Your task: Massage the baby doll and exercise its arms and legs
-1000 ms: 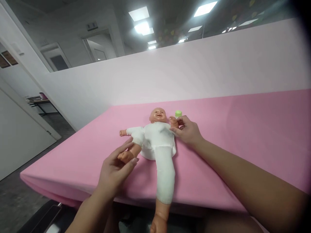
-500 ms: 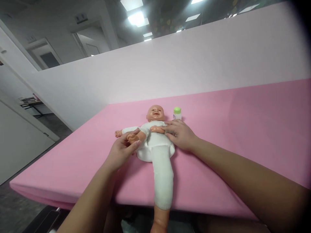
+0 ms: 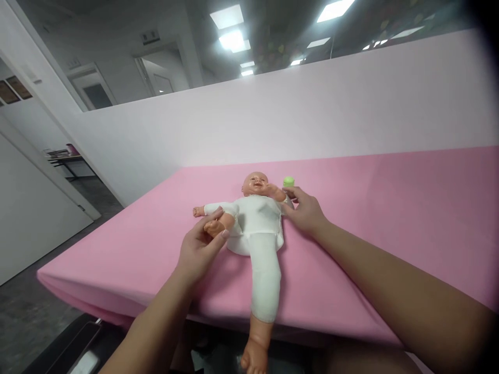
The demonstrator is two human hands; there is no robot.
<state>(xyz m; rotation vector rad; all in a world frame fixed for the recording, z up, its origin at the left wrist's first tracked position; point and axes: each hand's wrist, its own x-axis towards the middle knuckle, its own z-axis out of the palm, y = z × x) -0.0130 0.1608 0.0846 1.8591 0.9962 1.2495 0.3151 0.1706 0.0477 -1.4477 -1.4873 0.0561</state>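
We are viewing a doll (image 3: 260, 218) that is lying on its back across the pink desk (image 3: 370, 218), its head (image 3: 254, 182) pointing toward the far white wall (image 3: 331, 109) and its straight leg (image 3: 265, 275) extending past the near edge. We are judging it light for its length: the white cloth torso and limbs are probably yielding under pressure and hinging loosely, whereas the bare head, hands and feet are looking like smooth, firm plastic, perhaps slightly slippery. We are expecting little fragility, except possibly at the seams where cloth is meeting plastic. For lifting a limb, we are favouring a hold just above the ankle or wrist, where the cuff is offering friction.

The fingers of our left hand (image 3: 198, 252) are cupping the bent leg's bare foot (image 3: 214, 228), the thumb lying on its near side and the others on its far left side. The fingers of our right hand (image 3: 307, 212) are pinching the raised arm (image 3: 277, 193) around its cuff; how firmly, we cannot tell. The torso is lying between both hands, and a green-capped container (image 3: 289, 182) is standing just beyond the right one.
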